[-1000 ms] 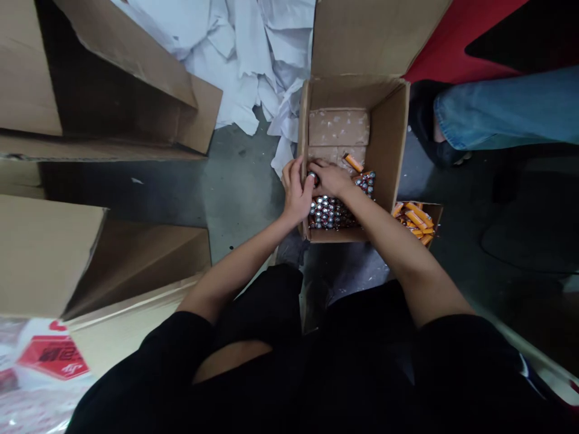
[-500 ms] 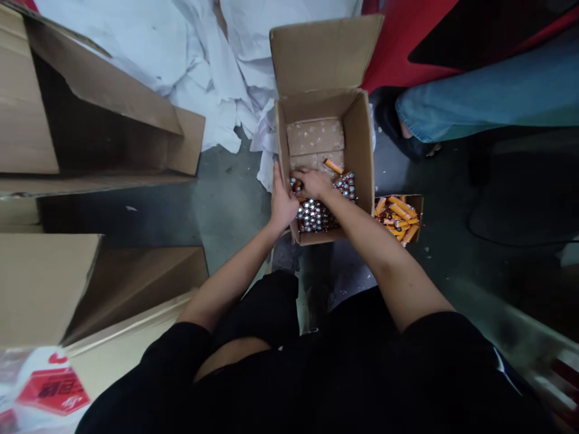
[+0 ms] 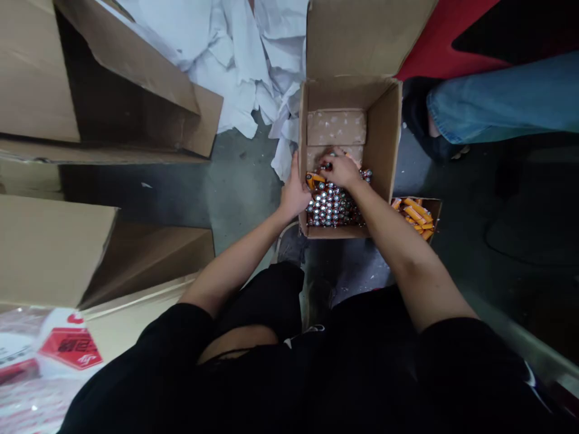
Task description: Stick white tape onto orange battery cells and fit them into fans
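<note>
An open cardboard box (image 3: 383, 141) stands in front of me. Upright batteries with shiny ends (image 3: 329, 204) fill its near part in rows. My left hand (image 3: 295, 191) grips the box's left wall, the thumb over the edge. Inside the box, my right hand (image 3: 342, 170) is bent round a few small dark batteries (image 3: 326, 165), partly hidden by its fingers. Between the two hands an orange battery (image 3: 315, 179) lies on its side at the left wall. Right of the box, a smaller carton holds loose orange batteries (image 3: 418, 212).
Large open cartons (image 3: 34, 253) stand at the left. White crumpled sheets (image 3: 239, 66) lie behind the box. At the right are another person's jeans leg (image 3: 506, 102) and dark shoe. A plastic bag with a red label (image 3: 72, 348) is at the lower left.
The view has shifted, so the box appears further right. My right hand has moved from the left wall towards the middle of the box. An orange battery now shows by the left wall.
</note>
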`<control>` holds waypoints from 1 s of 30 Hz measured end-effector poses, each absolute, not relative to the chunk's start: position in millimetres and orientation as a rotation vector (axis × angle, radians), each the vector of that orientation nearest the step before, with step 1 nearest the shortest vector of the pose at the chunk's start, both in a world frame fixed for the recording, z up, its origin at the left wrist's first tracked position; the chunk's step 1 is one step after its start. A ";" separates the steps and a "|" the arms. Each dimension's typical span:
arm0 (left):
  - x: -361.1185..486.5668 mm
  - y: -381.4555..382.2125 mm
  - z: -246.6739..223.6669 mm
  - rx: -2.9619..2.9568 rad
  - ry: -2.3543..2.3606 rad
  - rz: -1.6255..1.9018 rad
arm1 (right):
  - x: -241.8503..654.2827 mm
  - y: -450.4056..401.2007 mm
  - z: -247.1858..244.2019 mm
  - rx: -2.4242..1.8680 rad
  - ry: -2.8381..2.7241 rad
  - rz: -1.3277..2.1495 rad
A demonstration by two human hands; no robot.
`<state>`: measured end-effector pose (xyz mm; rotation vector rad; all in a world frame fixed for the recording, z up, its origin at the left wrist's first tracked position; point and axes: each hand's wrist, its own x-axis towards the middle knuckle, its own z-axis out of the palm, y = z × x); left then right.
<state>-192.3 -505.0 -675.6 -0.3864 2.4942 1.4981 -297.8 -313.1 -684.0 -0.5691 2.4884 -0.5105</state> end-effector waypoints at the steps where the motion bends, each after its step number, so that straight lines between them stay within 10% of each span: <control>1: -192.6 -501.8 -673.1 -0.404 2.492 1.474 | -295.8 -317.7 -680.5 -0.596 2.458 -0.483; 10: -193.3 -495.0 -670.9 -0.465 2.481 1.397 | -299.1 -351.1 -679.6 -0.702 2.315 -0.357; 17: -193.7 -497.7 -669.4 -0.382 2.504 1.529 | -323.8 -317.4 -678.5 -0.042 2.038 -1.299; 30: -200.4 -492.5 -638.1 -0.477 2.411 1.437 | -207.7 -101.9 -521.2 -0.005 2.580 -1.934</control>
